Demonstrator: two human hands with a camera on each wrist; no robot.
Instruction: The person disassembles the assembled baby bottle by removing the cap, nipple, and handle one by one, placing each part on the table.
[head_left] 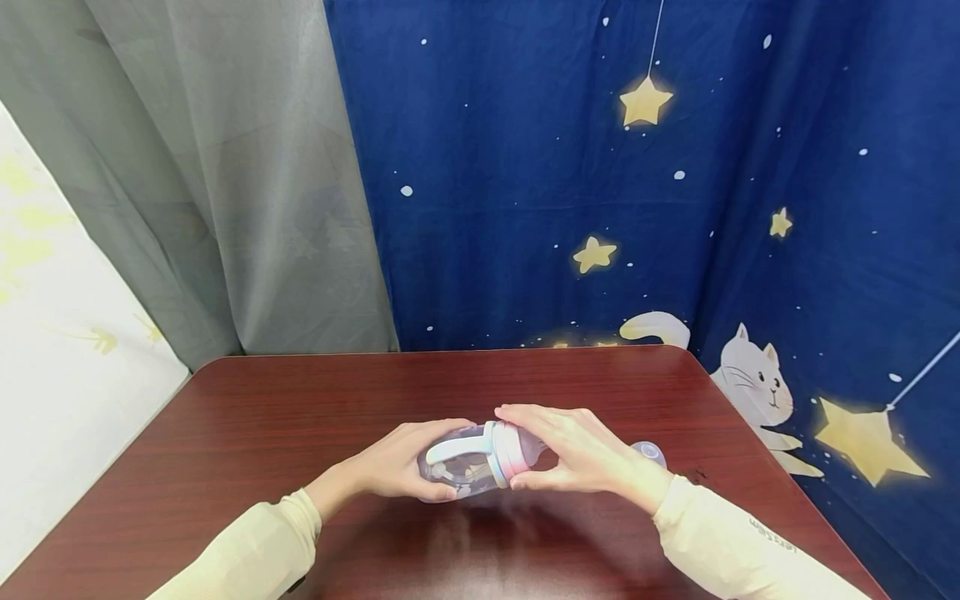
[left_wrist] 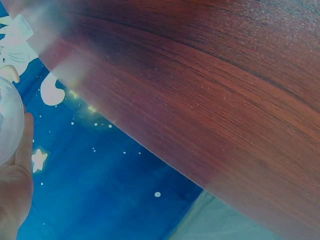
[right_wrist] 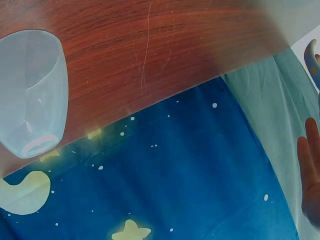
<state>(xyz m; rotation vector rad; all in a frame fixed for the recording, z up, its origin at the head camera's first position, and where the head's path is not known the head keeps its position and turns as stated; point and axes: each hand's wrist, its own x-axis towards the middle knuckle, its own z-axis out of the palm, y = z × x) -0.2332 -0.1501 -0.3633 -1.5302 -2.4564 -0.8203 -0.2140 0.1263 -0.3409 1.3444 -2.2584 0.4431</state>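
Over the middle of the table, a clear baby bottle lies on its side between my two hands. It has pale handles and a pink collar, with the nipple end toward the right. My left hand grips the bottle's body near its base, thumb low and fingers over the top. From the other side my right hand holds the collar between thumb and fingers, its palm hiding part of the nipple. The left wrist view catches only the rounded base of the bottle beside the left hand.
A translucent bottle cap stands on the table just beyond my right wrist; it looms large in the right wrist view. The dark red wooden table ends at a blue star-print curtain and a grey curtain.
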